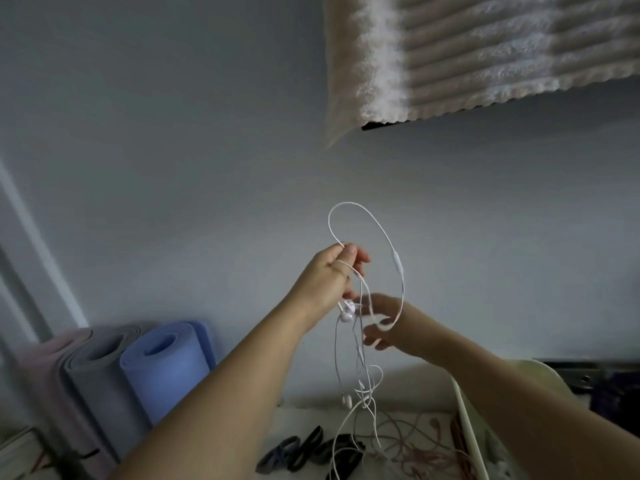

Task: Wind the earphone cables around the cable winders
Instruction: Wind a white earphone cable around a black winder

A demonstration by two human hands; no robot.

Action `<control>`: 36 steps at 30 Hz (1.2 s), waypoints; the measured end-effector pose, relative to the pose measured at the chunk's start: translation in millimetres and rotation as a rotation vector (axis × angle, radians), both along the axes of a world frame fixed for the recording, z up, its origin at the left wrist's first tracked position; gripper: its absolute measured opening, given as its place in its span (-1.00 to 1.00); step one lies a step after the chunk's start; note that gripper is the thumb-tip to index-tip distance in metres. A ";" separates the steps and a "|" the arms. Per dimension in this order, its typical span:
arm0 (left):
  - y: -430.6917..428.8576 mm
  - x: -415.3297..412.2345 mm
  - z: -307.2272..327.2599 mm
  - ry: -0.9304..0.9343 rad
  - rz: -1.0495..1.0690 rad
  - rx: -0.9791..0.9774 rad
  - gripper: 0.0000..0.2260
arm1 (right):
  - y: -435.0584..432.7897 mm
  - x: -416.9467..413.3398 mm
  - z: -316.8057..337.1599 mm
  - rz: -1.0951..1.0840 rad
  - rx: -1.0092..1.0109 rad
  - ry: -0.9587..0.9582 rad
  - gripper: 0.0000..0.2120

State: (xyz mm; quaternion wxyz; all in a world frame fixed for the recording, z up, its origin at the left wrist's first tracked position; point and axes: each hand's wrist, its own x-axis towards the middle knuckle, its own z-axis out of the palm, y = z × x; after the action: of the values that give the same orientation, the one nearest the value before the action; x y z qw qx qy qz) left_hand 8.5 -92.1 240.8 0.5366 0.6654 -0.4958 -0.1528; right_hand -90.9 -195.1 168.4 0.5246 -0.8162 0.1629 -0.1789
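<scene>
White earphone cable (398, 263) hangs in mid-air in front of a plain grey wall (173, 133), lifted well above a pale surface (304, 415). Its upper part stands up in one wide loop with the inline remote on the far side, free air all round it. The left hand (329, 275) is at the near foot of that loop, its fingers (351, 252) pinched together on the cable. An earbud (346, 317) dangles just beneath that grip.

The right hand (388, 317) is lower on the cable, where the loop's other end comes down across it. Its fingers are spread and loosely bent but blurred, so I cannot tell whether they pinch the cable or it only lies over them.

Below both hands the cable falls in a loose tangle, a second earbud (346, 400) hanging in it, and its lowest strands reach the surface. Dark cable winders (311, 446) lie there just left of those strands, and a reddish cable (415, 438) sprawls right of them, up to a pale raised rim (465, 420). Rolled yoga mats (162, 362) stand well left of the cable. A ribbed fluffy blanket (467, 53) ends high above it.
</scene>
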 end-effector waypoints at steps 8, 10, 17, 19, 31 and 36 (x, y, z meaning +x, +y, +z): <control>13.1 18.5 -7.4 0.037 0.117 -0.188 -0.74 | -9.4 -6.8 7.2 -0.151 -0.177 -0.005 -0.89; 12.3 19.0 -9.0 0.087 0.123 -0.257 -0.74 | -10.8 -8.6 7.9 -0.211 -0.085 -0.086 -0.88; 13.3 13.3 -4.1 0.156 0.103 -0.288 -0.76 | -10.9 -13.3 17.1 -0.405 0.075 -0.273 -0.84; 15.9 13.9 -2.4 0.165 0.089 -0.257 -0.77 | -12.4 -15.0 20.8 -0.469 0.048 -0.309 -0.87; 24.0 12.0 -19.1 0.270 0.044 0.013 -0.73 | -22.3 -17.8 31.9 -0.405 0.918 -0.606 -0.81; 25.5 15.5 -20.1 0.432 0.118 -0.127 -0.71 | -27.1 -16.8 29.7 -0.403 1.256 -0.761 -0.69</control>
State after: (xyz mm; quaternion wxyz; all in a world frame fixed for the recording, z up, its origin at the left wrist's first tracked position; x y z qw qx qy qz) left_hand 24.0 -66.6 220.7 0.6793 0.6099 -0.3383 -0.2285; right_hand -107.7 -222.2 198.1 0.8678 -0.2007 0.1879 -0.4140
